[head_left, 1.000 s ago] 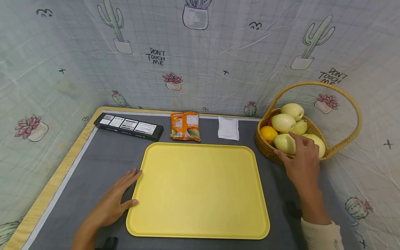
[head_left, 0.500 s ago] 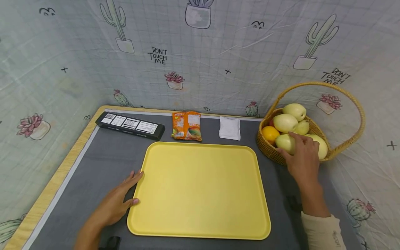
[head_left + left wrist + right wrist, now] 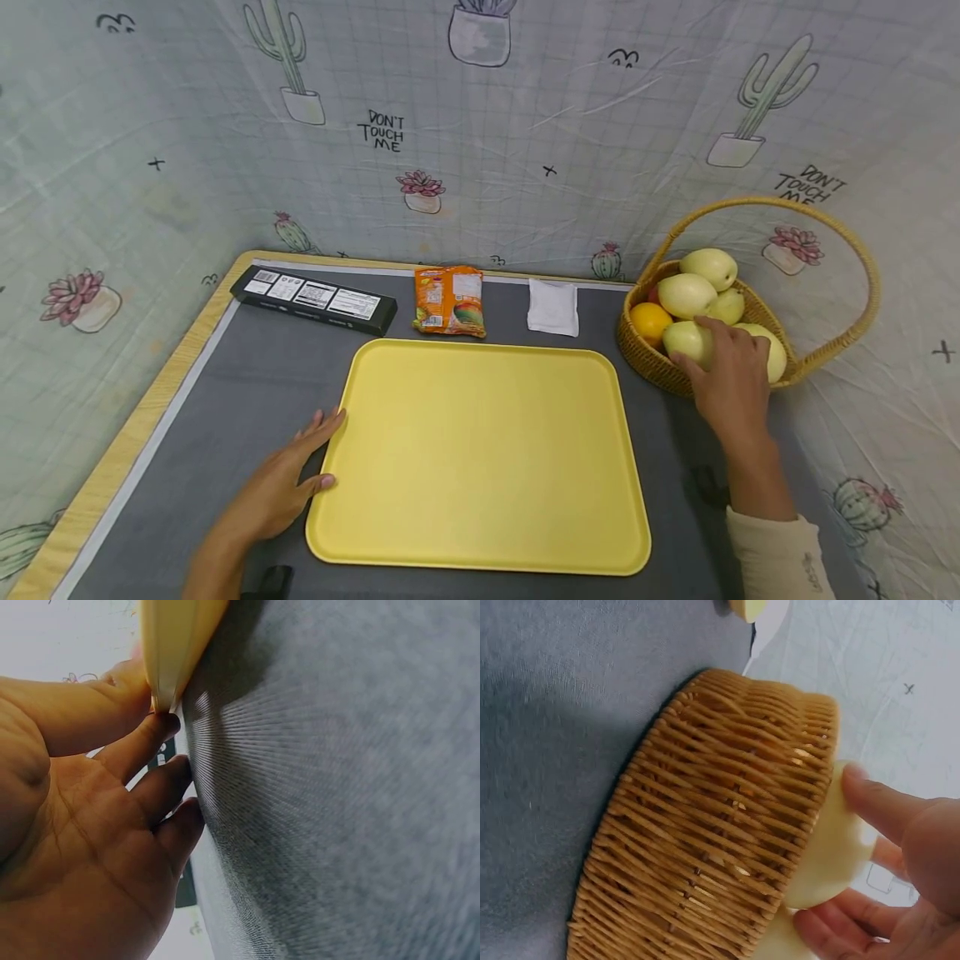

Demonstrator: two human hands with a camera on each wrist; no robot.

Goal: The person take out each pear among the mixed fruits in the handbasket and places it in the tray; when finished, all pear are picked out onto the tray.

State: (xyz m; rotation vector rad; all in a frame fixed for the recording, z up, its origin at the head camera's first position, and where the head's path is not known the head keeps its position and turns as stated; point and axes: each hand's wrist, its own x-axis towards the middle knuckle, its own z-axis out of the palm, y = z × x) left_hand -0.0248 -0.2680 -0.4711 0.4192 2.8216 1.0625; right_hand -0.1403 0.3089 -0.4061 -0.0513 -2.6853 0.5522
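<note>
A wicker basket (image 3: 656,367) with a tall arched handle stands at the right of the table, filled with pale yellow-green pears and an orange (image 3: 649,323). My right hand (image 3: 731,379) reaches over its front rim and holds a pear (image 3: 832,840) between thumb and fingers; this pear still sits in the basket, its lower part hidden by the wicker. On the other side, my left hand (image 3: 273,487) touches the left edge of a yellow tray (image 3: 480,458). Its thumb and fingertips rest along that rim, the fingers nearly straight, as the left wrist view (image 3: 97,787) shows.
Behind the tray lie a long black box (image 3: 315,302) with white labels, an orange snack packet (image 3: 450,302) and a folded white cloth (image 3: 552,308). Printed fabric (image 3: 480,167) hangs along the back and sides. The tabletop (image 3: 225,400) is dark grey.
The view has shifted slightly. My right hand stays at the same pear, with its fingers settling around it. The left hand keeps its place at the tray's edge.
</note>
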